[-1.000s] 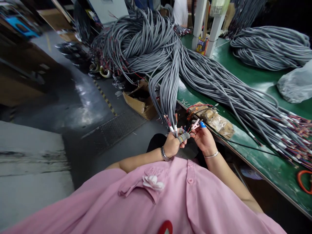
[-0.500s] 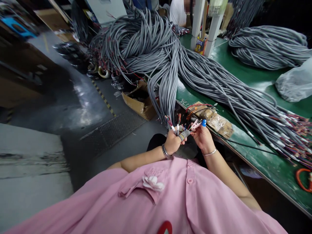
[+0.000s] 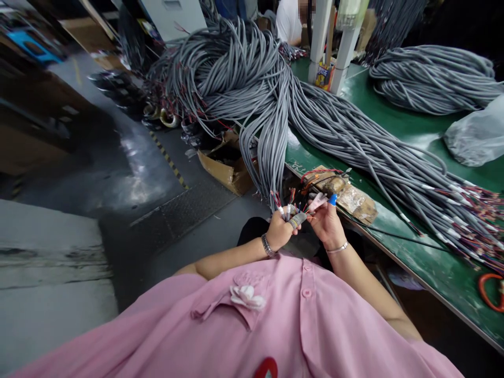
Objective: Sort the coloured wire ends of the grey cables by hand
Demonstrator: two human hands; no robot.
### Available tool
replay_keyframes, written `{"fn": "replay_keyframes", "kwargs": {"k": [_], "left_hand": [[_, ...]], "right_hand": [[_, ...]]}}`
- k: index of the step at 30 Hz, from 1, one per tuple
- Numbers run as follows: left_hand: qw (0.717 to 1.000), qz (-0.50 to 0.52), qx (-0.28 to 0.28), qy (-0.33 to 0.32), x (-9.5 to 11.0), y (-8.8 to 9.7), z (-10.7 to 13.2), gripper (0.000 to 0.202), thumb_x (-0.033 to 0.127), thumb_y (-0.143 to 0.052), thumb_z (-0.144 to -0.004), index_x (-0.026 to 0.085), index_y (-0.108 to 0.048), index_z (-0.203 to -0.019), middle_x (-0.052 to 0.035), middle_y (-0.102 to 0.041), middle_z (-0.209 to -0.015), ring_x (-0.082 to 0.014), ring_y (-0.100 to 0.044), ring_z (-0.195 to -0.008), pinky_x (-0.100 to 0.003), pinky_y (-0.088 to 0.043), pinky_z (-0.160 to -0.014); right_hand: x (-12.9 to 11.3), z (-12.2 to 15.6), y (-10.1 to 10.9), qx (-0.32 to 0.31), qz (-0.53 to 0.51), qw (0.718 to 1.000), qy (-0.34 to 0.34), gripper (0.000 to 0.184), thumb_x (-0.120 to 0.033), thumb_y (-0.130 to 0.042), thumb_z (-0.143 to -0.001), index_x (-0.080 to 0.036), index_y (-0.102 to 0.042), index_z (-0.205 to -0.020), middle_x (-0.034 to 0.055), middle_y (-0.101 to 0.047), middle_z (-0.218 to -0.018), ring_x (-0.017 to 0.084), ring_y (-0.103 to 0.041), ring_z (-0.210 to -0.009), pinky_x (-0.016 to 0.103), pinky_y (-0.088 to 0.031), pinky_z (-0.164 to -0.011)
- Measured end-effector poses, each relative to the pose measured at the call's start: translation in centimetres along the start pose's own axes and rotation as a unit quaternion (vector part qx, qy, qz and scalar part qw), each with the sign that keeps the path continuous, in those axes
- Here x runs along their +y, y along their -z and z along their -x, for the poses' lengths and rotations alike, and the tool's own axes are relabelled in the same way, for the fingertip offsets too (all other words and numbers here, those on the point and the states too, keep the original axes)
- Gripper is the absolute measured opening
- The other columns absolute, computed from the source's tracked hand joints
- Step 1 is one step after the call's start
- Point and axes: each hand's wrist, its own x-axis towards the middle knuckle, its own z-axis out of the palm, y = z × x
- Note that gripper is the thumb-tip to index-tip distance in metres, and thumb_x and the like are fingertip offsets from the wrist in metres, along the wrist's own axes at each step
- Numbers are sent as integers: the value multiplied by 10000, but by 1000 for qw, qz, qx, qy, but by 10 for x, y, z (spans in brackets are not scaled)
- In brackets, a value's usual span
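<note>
My left hand (image 3: 279, 232) is closed round the ends of a few grey cables (image 3: 284, 209) whose thin coloured wires stick up above the fist; a grey wrap covers its thumb. My right hand (image 3: 325, 219), with a blue cap on one fingertip and a pale one on another, pinches at the coloured wire tips beside the left hand. The held cables run up into a thick bundle of grey cables (image 3: 271, 142) that hangs over the edge of the green table (image 3: 429, 262).
Large coils of grey cable (image 3: 433, 79) lie across the green table. A taped brown block (image 3: 342, 191) sits at the table edge near my hands. A cardboard box (image 3: 226, 163) stands on the floor. A plastic bag (image 3: 478, 134) lies right. Another person (image 3: 289, 18) sits beyond.
Both hands stayed close together, shifting slightly up and right; the right fingers worked along the wire tips. Nothing was let go.
</note>
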Motion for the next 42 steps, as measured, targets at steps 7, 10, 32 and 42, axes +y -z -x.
{"fn": "replay_keyframes", "kwargs": {"k": [7,10,32,42], "left_hand": [[999,8,30,-18,8,3,3,318,446,-719,-744,161,-578,-732,30,-569,-536,-57,-466,-392,-191,-357,-402],[998,-5,40,-39,13,2,3,323,447,-709,-758,162,-565,-714,33,-559,-532,-52,-459,-383,-191,-360,-402],[998,-2,42,-41,1,-4,-2,335,461,-679,-780,168,-528,-722,39,-552,-512,-58,-463,-372,-175,-321,-370],[999,-18,36,-21,-2,-7,-1,338,458,-649,-801,170,-506,-695,41,-534,-505,-62,-463,-374,-179,-330,-372]], "right_hand": [[-12,7,1,-37,22,998,-51,393,-600,-633,-795,-213,-670,-855,14,-720,-839,125,-642,-681,236,-547,-592],[-14,7,0,-16,37,999,-22,280,-474,-697,-794,-206,-681,-876,-2,-707,-792,114,-632,-671,217,-536,-581],[5,-5,1,10,8,999,51,277,-486,-703,-785,-212,-672,-809,-3,-690,-775,128,-613,-688,252,-507,-630],[9,-5,-5,31,-17,996,82,233,-437,-711,-792,-207,-671,-784,-3,-687,-759,122,-597,-652,251,-487,-583]]}}
